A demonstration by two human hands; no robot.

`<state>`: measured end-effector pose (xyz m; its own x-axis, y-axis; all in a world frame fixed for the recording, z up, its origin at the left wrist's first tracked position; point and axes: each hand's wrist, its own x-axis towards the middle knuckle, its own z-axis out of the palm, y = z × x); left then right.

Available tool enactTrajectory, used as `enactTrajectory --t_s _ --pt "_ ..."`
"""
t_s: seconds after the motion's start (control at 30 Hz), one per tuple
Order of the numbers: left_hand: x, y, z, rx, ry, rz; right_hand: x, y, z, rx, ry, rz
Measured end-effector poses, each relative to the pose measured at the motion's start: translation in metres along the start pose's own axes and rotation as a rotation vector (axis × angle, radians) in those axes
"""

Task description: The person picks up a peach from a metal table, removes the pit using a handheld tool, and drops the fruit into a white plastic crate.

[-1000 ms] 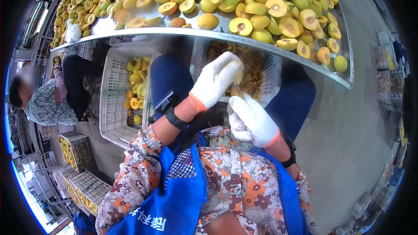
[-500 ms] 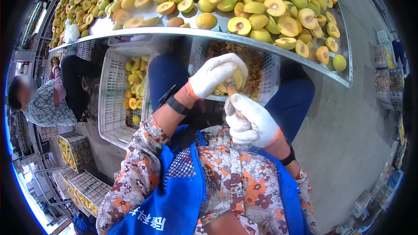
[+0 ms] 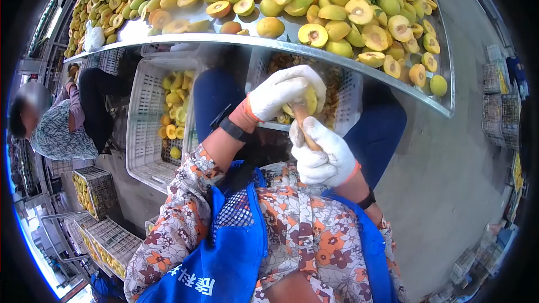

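Observation:
My left hand (image 3: pixel 283 94), in a white glove, curls around a yellow peach half (image 3: pixel 309 101), partly hidden by the fingers. My right hand (image 3: pixel 327 160), also gloved, is closed around a wooden-handled tool (image 3: pixel 302 114). Its handle points up towards the fruit, and the working end is hidden at the peach half. Both hands are close together over a white crate (image 3: pixel 351 98) between my knees, which contains brownish scraps and fruit pieces.
A metal-edged table (image 3: pixel 224 38) ahead bears heaps of halved peaches. White crate (image 3: pixel 140 129) with yellow fruit stands left of my legs. A seated person (image 3: pixel 67 129) works at the far left. Fruit-filled crates (image 3: pixel 109 241) sit at lower left; stacked crates (image 3: pixel 501 118) stand right.
The left hand has shifted slightly right and turned around the peach half. More of the tool's wooden handle shows between the hands; the right hand has moved slightly.

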<state>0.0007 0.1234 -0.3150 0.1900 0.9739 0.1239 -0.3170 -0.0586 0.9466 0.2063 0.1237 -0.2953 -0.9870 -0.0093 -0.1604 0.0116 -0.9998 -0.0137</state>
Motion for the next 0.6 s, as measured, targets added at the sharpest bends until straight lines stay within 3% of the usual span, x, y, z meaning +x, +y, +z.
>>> enactTrajectory --t_s 0.1,0.23,0.3,0.37,0.43,0.5,0.57,0.6 --pt "0.000 -0.004 0.013 0.056 0.035 0.104 0.002 -0.005 0.005 -0.072 -0.009 -0.042" --pt "0.002 -0.002 0.019 -0.708 0.726 0.078 -0.003 -0.004 0.018 -0.229 0.024 -0.061" --pt "-0.032 0.010 -0.030 -0.423 0.531 0.159 -0.005 -0.004 0.016 -0.277 0.058 -0.100" --pt "-0.054 0.046 -0.046 -0.029 0.894 0.160 -0.008 -0.007 0.001 -0.553 0.416 -0.276" --pt "-0.081 0.067 -0.082 0.586 1.082 0.049 -0.012 -0.010 -0.007 -0.520 0.472 -0.236" --pt "-0.097 0.083 -0.106 1.964 0.888 -0.032 -0.014 -0.008 -0.020 -0.514 0.500 -0.182" --pt "-0.078 0.088 -0.106 2.052 0.894 0.092 -0.007 -0.007 -0.025 -0.537 0.473 -0.168" --pt "-0.058 0.086 -0.102 1.912 0.827 0.111 0.000 -0.005 -0.024 -0.558 0.507 -0.175"
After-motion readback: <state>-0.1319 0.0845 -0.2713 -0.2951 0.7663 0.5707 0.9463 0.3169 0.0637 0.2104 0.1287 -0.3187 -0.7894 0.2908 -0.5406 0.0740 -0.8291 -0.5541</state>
